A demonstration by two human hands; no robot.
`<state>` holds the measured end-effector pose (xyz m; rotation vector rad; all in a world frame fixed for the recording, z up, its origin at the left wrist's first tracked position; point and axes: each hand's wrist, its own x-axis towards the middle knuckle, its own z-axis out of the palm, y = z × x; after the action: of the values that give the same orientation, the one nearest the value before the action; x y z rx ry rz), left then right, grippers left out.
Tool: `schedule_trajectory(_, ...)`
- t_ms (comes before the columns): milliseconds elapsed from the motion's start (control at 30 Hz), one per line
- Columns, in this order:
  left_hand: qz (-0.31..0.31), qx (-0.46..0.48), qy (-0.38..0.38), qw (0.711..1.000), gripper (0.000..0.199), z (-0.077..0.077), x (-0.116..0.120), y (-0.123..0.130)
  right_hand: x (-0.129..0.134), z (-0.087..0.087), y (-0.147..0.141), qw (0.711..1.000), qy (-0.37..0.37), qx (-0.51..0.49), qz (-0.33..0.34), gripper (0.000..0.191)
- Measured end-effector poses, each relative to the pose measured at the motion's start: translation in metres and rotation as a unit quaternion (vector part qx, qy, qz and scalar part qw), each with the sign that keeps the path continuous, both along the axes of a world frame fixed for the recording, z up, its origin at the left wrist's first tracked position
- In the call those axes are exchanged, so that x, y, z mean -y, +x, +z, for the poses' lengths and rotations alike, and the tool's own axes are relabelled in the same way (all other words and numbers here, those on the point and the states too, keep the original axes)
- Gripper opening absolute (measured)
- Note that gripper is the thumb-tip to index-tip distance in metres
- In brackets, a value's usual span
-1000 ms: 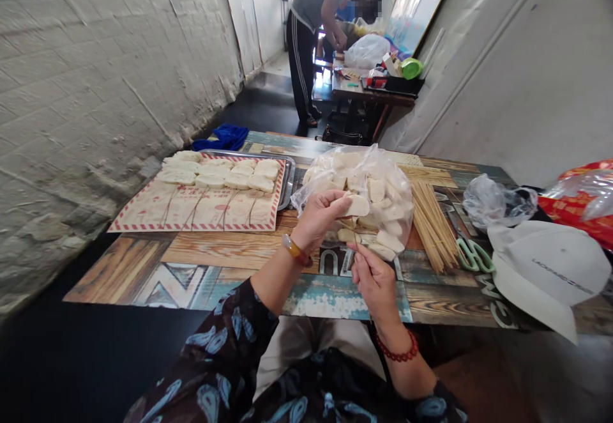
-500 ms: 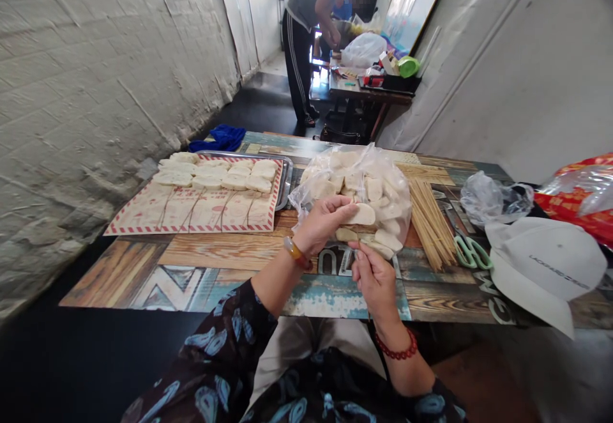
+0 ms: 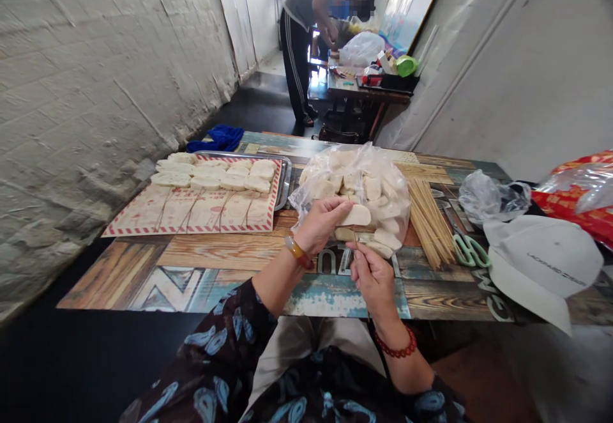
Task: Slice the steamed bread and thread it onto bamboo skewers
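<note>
My left hand [image 3: 322, 223] is closed on a pale oval slice [image 3: 357, 215], pinched between thumb and fingers in front of a clear plastic bag [image 3: 306, 190]. The bag is full of similar pale slices [image 3: 372, 186]. Just below, my right hand [image 3: 374, 276] pinches a thin wooden skewer [image 3: 355, 238], whose tip points up toward the held slice. Whether the tip touches the slice, I cannot tell. To the left, skewered slices [image 3: 205, 175] lie in a row on printed paper [image 3: 143, 209] over a metal tray [image 3: 286, 183], sticks toward me.
Right of the bag lie a bundle of skewers [image 3: 428, 225], green-handled scissors [image 3: 472, 252], a crumpled plastic bag [image 3: 493, 196], a white cap [image 3: 546, 263] and a red package [image 3: 579, 186]. A blue cloth [image 3: 218, 138] rests at the far left. Beyond, a person [image 3: 301, 33] bends over another table [image 3: 354, 91].
The view has shifted very slightly. My left hand keeps the slice and my right hand keeps the skewer, both in nearly the same place.
</note>
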<state>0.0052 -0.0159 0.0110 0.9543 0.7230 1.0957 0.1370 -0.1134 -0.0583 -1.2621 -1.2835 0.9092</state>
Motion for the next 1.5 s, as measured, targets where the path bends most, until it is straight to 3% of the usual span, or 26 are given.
schedule_trajectory(300,-0.017,-0.042,0.033,0.998,0.049,-0.004,0.002,0.003,0.000,0.004,0.001,1.000,0.007,-0.005,-0.015,0.040)
schedule_trajectory(400,0.051,-0.026,0.040,0.998,0.051,0.000,-0.005,-0.005,0.000,0.007,0.001,1.000,0.006,-0.010,-0.025,0.041)
schedule_trajectory(500,0.145,-0.054,0.102,0.983,0.040,0.000,-0.020,-0.017,0.001,0.009,0.001,0.999,0.004,-0.012,-0.035,0.042)
schedule_trajectory(567,0.205,-0.140,0.176,0.953,0.026,-0.003,-0.030,-0.027,0.001,0.009,0.001,0.999,0.004,-0.012,-0.038,0.043)
schedule_trajectory(633,0.245,-0.266,0.255,0.897,0.018,-0.006,-0.038,-0.036,0.001,0.007,0.001,0.999,0.005,-0.013,-0.038,0.043)
schedule_trajectory(733,0.243,-0.427,0.336,0.804,0.031,-0.009,-0.043,-0.047,0.001,0.004,0.001,0.999,0.003,-0.020,-0.035,0.042)
schedule_trajectory(933,0.220,-0.597,0.343,0.691,0.044,-0.011,-0.040,-0.049,0.000,0.006,0.001,0.999,0.003,-0.026,-0.035,0.041)
schedule_trajectory(1067,0.234,-0.631,0.336,0.659,0.032,-0.008,-0.036,-0.046,-0.001,0.007,-0.001,0.999,0.010,-0.026,-0.037,0.042)
schedule_trajectory(1167,0.238,-0.610,0.340,0.675,0.022,-0.008,-0.037,-0.045,-0.001,0.007,-0.001,0.999,0.014,-0.023,-0.040,0.043)
schedule_trajectory(1233,0.221,-0.579,0.331,0.712,0.020,-0.010,-0.039,-0.044,-0.001,0.008,-0.002,0.999,0.014,-0.020,-0.040,0.043)
schedule_trajectory(1333,0.202,-0.472,0.287,0.809,0.026,-0.013,-0.042,-0.042,0.000,0.008,-0.001,0.999,0.014,-0.014,-0.040,0.043)
schedule_trajectory(1433,0.186,-0.260,0.194,0.928,0.035,-0.011,-0.039,-0.039,0.001,0.006,-0.001,0.999,0.018,-0.008,-0.034,0.043)
schedule_trajectory(1500,0.140,-0.108,0.114,0.978,0.037,-0.007,-0.035,-0.038,0.002,0.004,-0.001,1.000,0.019,-0.005,-0.020,0.041)
